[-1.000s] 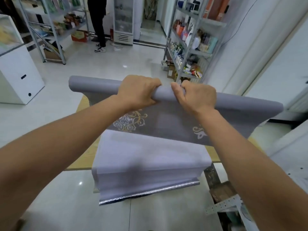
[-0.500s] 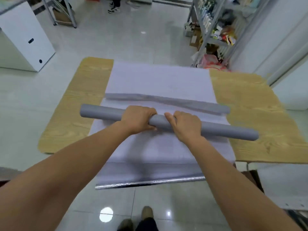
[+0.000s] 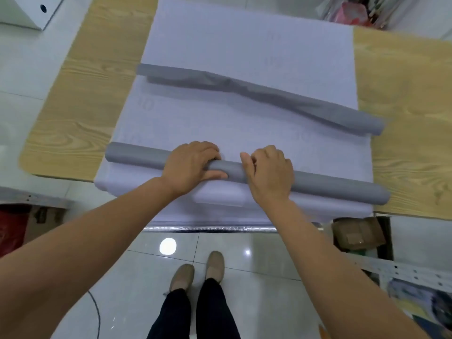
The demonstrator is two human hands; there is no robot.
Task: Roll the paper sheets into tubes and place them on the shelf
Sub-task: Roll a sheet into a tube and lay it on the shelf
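Left hand [image 3: 193, 165] and right hand [image 3: 269, 172] grasp the grey rolled paper tube [image 3: 337, 189]; easing either grip could let it uncoil toward 6 o'clock.

Left hand [image 3: 193, 165]: palm down, fingers curled over the near grey paper tube [image 3: 137, 155], thumb stretched along its near side.
Right hand [image 3: 269, 174]: just beside the left, fingers curled over the same tube, thumb lifted.
Left forearm [image 3: 97, 241], right forearm [image 3: 330, 253]: bare, extended forward, converging.
Legs [image 3: 210, 311]: standing, side by side.
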